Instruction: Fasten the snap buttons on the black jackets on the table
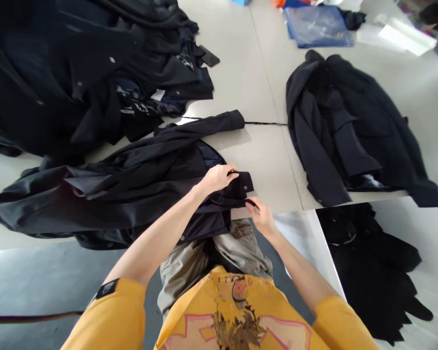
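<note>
A dark jacket [138,189] lies stretched along the near edge of the table, one sleeve reaching out beyond it toward the upper right. My left hand [221,178] pinches the jacket's fabric beside a small flap [246,182] that carries a metal snap. Just below and to the right, my right hand [262,215] grips a dark edge of the same jacket between thumb and fingers. Both hands are closed and close together. Part of the jacket's lower side hangs over the table edge against my trousers.
A large heap of dark garments [76,68] covers the upper left. Another dark jacket [357,126] lies at the right, with blue plastic bags [321,26] behind it. Black cloth pieces [375,272] fill a white bin [336,262] below the table at the right. A dark phone-like object [209,56] sits by the heap.
</note>
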Action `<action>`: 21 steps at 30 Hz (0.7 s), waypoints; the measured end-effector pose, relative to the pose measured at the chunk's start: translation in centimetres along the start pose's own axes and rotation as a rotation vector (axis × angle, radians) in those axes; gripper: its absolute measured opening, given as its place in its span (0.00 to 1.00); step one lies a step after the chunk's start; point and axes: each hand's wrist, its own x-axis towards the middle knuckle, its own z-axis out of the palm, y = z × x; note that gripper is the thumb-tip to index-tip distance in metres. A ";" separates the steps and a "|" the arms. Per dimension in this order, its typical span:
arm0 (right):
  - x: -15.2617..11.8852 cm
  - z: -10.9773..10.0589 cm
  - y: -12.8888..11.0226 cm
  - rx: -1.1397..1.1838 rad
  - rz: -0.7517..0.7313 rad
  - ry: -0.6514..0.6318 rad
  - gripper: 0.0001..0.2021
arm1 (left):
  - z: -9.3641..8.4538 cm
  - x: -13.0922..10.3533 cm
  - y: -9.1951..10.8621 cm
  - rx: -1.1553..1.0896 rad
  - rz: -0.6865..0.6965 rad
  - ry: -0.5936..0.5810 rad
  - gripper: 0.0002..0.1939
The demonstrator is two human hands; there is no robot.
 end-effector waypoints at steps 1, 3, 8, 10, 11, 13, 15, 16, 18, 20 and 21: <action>0.8 0.1 0.2 0.000 0.043 0.008 0.16 | 0.4 0.2 -0.1 0.099 -0.003 -0.023 0.12; 2.4 0.2 0.7 -0.019 0.099 -0.001 0.17 | 1.3 0.5 -0.1 0.281 0.024 -0.023 0.13; 4.0 0.7 1.6 -0.071 0.093 -0.052 0.16 | 3.1 0.1 0.8 0.493 0.085 0.127 0.13; 3.8 0.9 1.8 -0.081 0.077 -0.046 0.15 | 3.6 -0.3 1.4 0.455 0.059 0.097 0.10; 3.7 0.9 1.9 -0.087 0.067 -0.045 0.15 | 3.7 -0.5 1.5 0.430 0.038 0.090 0.09; 3.3 1.0 2.0 -0.092 0.034 -0.051 0.14 | 4.0 -0.8 1.6 0.393 -0.004 0.102 0.14; 3.0 0.8 2.1 -0.101 -0.020 -0.049 0.14 | 4.0 -0.9 1.4 0.373 -0.010 0.107 0.15; 2.8 0.7 2.1 -0.119 -0.062 -0.041 0.13 | 4.0 -1.0 1.2 0.363 -0.003 0.106 0.15; 2.6 0.5 2.1 -0.212 -0.165 -0.004 0.13 | 4.0 -0.9 0.8 0.332 0.024 0.102 0.12; 2.5 0.2 2.2 -0.357 -0.266 0.037 0.13 | 4.1 -0.8 0.5 0.277 0.063 0.092 0.11; 2.5 0.1 2.3 -0.425 -0.310 0.047 0.12 | 4.2 -0.9 0.4 0.231 0.078 0.090 0.11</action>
